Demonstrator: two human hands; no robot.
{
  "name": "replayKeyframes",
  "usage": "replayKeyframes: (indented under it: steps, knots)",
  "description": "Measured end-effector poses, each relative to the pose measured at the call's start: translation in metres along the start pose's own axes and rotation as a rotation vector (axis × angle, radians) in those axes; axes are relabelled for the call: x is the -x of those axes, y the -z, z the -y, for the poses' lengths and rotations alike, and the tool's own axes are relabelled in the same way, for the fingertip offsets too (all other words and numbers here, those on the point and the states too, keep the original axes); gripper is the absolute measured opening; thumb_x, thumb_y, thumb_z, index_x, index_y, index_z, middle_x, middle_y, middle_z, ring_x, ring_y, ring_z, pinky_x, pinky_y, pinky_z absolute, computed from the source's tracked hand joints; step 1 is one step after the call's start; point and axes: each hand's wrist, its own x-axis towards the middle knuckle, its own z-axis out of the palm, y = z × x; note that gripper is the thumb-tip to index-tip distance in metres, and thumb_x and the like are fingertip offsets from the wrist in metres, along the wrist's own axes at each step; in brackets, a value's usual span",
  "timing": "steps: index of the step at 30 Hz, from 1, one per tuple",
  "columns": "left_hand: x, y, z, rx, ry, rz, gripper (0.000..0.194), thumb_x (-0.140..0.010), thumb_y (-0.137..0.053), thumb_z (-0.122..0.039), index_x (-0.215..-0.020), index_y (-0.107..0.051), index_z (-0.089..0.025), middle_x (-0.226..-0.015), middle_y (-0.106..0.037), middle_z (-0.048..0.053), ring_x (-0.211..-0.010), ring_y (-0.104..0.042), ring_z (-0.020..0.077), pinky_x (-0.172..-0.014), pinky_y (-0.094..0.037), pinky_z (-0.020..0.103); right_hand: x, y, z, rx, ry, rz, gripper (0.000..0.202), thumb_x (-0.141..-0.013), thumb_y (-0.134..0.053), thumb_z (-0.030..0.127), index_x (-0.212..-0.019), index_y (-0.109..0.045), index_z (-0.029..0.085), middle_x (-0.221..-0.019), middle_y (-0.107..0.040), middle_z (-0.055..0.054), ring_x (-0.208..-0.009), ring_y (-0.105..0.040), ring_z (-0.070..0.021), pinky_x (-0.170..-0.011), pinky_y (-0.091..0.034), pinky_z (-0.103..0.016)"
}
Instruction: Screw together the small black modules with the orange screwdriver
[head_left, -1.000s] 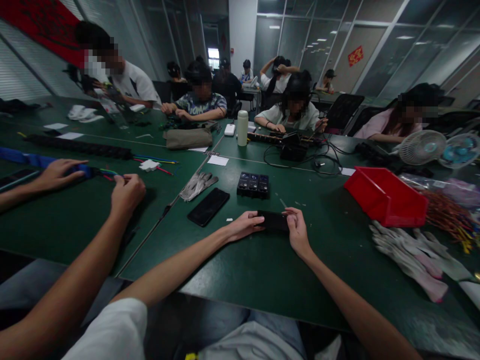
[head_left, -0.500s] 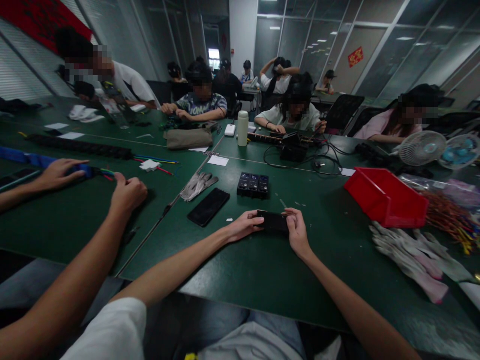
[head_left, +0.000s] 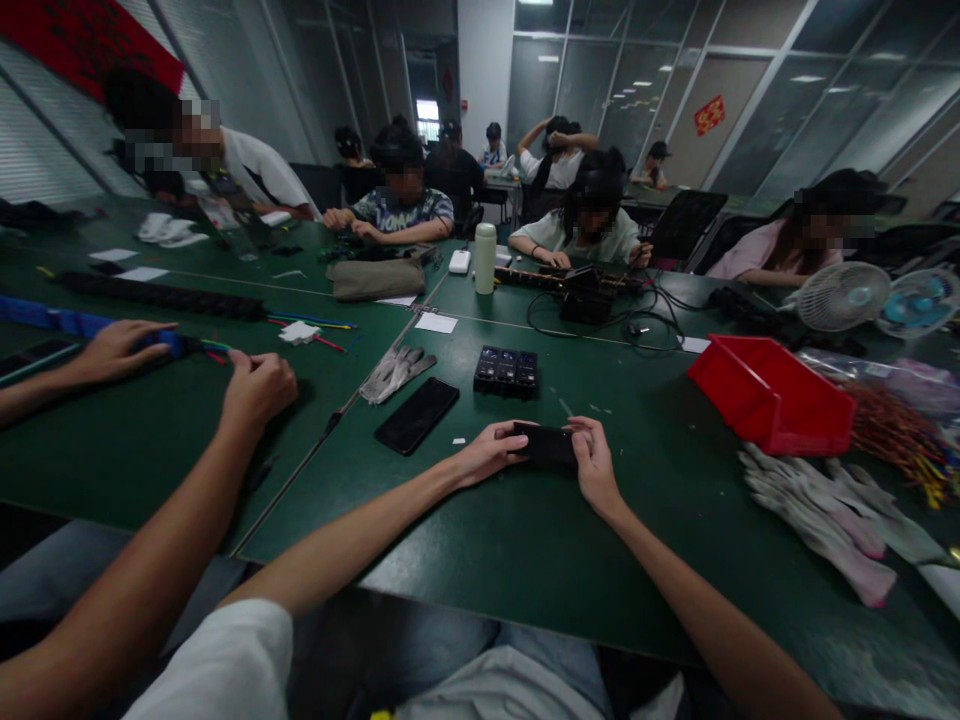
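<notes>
A flat black rectangular piece (head_left: 551,446) is held sideways between my two hands, low over the green table. Its exact kind is not clear. My left hand (head_left: 491,452) grips the left end, thumb on top. At the right end, my right hand (head_left: 595,462) closes its thumb and fingers round it. Just beyond lies a black block with three square sections (head_left: 506,371). A dark smartphone (head_left: 417,415) rests to the left of my left hand, with a grey work glove (head_left: 397,374) behind it.
On the right are a red plastic bin (head_left: 772,395), bundled coloured wires (head_left: 904,435) and pale work gloves (head_left: 817,510). A co-worker's hands (head_left: 259,385) handle a blue strip with wires at left. A pale green bottle (head_left: 485,258) stands farther back, before other people at the table.
</notes>
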Motion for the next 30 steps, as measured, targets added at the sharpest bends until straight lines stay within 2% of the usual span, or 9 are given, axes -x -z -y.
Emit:
replayKeyframes:
  steps: [8,30]
  knots:
    - [0.0018,-0.0026,-0.0025,-0.009,-0.030,0.024,0.042,-0.071,-0.071,-0.020,-0.111,-0.061,-0.016,-0.112,-0.060,0.010,-0.104,-0.057,0.0201,-0.094,-0.041,0.036,0.0004,0.0002,-0.0002,0.002,0.012,-0.005,0.028,-0.091,-0.042,0.039,-0.113,-0.046,0.022,-0.103,-0.057,-0.007,-0.096,-0.056,-0.0205,-0.085,-0.042,-0.035]
    - [0.0001,0.0012,-0.0015,0.008,0.011,0.025,0.047,-0.069,-0.072,-0.020,-0.114,-0.060,-0.016,-0.115,-0.059,0.011,-0.104,-0.055,0.0203,-0.093,-0.041,0.037,0.0018,-0.0004,0.0006,0.015,0.023,-0.016,0.029,-0.091,-0.042,0.040,-0.114,-0.044,0.021,-0.101,-0.057,-0.007,-0.094,-0.057,-0.0205,-0.085,-0.043,-0.036]
